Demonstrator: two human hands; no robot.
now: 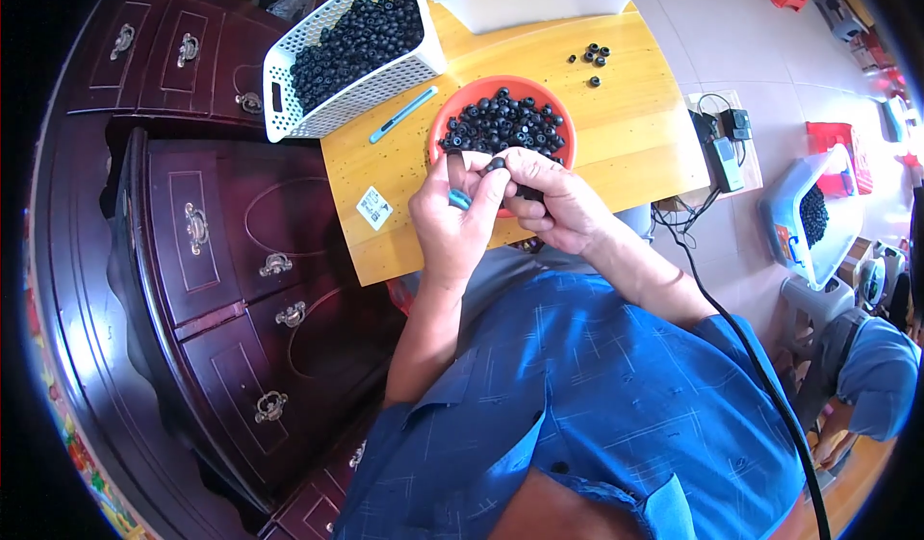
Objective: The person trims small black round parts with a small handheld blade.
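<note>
Both my hands are raised over the near rim of a red-orange bowl (570,141) full of small round black parts (505,121). Between my fingertips is one small black part (496,164). My left hand (450,222) pinches it with thumb and forefinger, and a teal piece (459,198) shows in the curl of that hand; its kind I cannot make out. My right hand (563,198) is closed at the same part from the other side, its lower fingers curled, with something dark partly hidden under them.
On the wooden table (630,126) lie a teal pen-like tool (402,115), a white printed label (374,208) and several loose black parts (595,57). A white basket (356,83) of black parts and a translucent bin (539,1) stand behind. Dark drawers (202,251) flank the left; a cable (712,295) hangs right.
</note>
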